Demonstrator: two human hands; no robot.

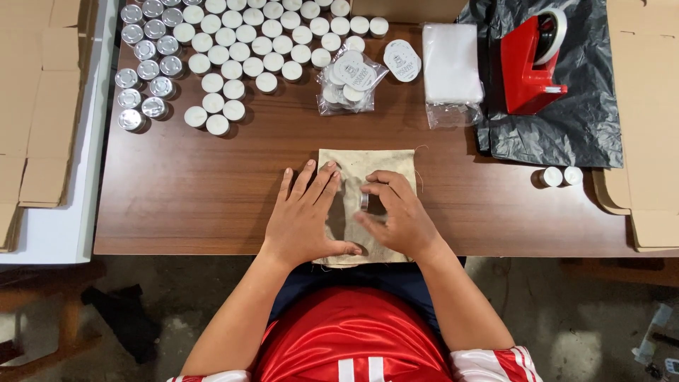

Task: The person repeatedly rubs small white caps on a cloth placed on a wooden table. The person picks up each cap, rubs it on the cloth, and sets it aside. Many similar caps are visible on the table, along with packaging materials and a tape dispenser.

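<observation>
A beige cloth pouch (368, 164) lies flat on the brown table (198, 205) at its near edge. My left hand (305, 218) rests palm down on the pouch's left side, fingers spread. My right hand (395, 216) is on the pouch's right side and pinches a small round tealight in a metal cup (365, 201) on edge between thumb and fingers. The lower part of the pouch is hidden under both hands.
Many white tealights (240, 49) and silver-cupped ones (145, 71) cover the far left. A clear bag of round labels (346, 78), a stack of plastic bags (451, 64), a red tape dispenser (530, 64) on black plastic, two tealights (562, 175), and flat cardboard boxes (647, 120) at both sides.
</observation>
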